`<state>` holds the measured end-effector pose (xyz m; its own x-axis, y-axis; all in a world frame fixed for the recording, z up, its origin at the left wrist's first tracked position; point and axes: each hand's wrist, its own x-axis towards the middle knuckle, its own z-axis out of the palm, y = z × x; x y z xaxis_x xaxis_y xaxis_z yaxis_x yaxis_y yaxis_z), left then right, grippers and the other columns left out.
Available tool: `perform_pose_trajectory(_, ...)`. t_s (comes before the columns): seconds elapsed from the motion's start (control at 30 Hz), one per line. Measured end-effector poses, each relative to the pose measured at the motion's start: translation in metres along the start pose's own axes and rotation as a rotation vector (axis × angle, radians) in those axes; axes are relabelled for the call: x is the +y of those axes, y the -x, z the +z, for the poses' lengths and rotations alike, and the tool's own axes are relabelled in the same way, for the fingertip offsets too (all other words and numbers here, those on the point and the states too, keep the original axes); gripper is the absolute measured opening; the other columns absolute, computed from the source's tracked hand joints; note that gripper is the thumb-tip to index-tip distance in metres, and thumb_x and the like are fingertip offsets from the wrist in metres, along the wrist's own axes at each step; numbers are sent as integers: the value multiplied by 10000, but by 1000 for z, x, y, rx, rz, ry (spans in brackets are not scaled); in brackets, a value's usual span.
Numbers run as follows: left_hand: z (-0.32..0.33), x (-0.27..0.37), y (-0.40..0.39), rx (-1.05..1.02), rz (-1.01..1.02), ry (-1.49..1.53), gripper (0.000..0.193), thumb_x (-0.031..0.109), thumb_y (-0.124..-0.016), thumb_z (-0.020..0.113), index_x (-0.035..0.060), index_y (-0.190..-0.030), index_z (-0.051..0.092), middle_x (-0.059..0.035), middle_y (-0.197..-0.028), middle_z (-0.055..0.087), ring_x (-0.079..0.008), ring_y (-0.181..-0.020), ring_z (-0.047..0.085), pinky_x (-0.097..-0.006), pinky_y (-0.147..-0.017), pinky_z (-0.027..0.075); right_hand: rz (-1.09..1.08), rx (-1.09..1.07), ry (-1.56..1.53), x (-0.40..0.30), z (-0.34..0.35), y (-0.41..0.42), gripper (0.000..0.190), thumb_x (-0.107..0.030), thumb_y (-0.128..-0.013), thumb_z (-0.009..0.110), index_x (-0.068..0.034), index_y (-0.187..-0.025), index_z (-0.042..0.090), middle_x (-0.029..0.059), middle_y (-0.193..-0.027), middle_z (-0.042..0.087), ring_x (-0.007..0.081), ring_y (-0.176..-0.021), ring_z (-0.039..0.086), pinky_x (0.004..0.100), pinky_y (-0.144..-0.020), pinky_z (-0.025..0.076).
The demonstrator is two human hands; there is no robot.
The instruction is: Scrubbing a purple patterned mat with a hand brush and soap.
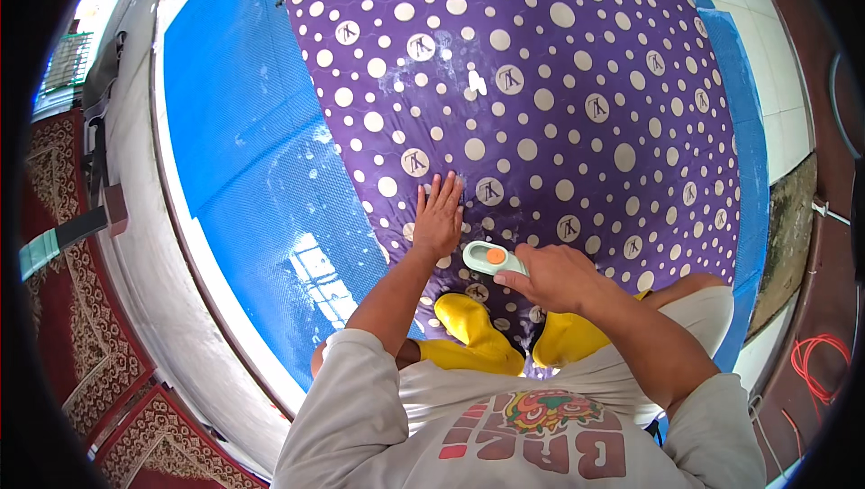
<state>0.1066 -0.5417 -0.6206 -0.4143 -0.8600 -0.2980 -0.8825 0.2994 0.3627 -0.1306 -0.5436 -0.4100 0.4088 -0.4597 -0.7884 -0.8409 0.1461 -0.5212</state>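
Note:
A purple polka-dot fabric sheet (567, 77) lies spread over the floor before me, darker and wet-looking in places. My left hand (440, 215) is pressed flat on it, palm down, with nothing held. Just to its right, my right hand (551, 273) grips a pale green-white handled scrub brush (481, 257) with an orange button on top. The brush's underside is hidden from this view. Whitish foam-like smears (432, 63) show on the fabric's upper left part. I squat on the near end in yellow boots (470, 327).
Blue textured matting (250, 151) runs under and beside the fabric, with wet patches. A pale raised edge (165, 232) borders it at left, with patterned red carpets (101, 327) beyond. White tiles (777, 84) and a coiled red-orange cord (814, 364) are at right.

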Motion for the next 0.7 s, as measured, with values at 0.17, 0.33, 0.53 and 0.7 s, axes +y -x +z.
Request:
perform_pose_trajectory(0.17,23,-4,51,-43,114,162,617,237,-962,499,63,-1535,351,-144,-1633,273,-336,-1517,245,-489,-1238,193,-85,103,62,-12,-6,-2,542,-538,-992,498,-16,-1082,612,186,-921,722,369,-884,705,494,-785,540)
perform_pose_trajectory(0.33,62,-16,30,92,186,10,582,95,-931,502,48,-1504,409,-157,-1603,342,-361,-1487,311,-530,-1227,205,-105,-26,34,-19,-3,5,540,-539,-994,494,-19,-1093,604,194,-925,722,379,-887,708,496,-772,547)
perform_pose_trajectory(0.53,3,-55,-72,516,-165,-58,536,-2,-910,451,67,-1439,506,-201,-1567,392,-402,-1483,297,-541,-1229,187,-67,-48,56,-4,10,5,537,-563,-992,497,-34,-1035,576,185,-867,710,382,-856,695,509,-744,523)
perform_pose_trajectory(0.7,39,-7,-36,423,-106,0,489,62,-953,419,-50,-1427,462,-223,-1565,376,-412,-1472,305,-540,-1229,183,-34,-65,72,6,2,6,543,-555,-995,490,-25,-1057,588,193,-883,712,383,-870,698,505,-770,531)
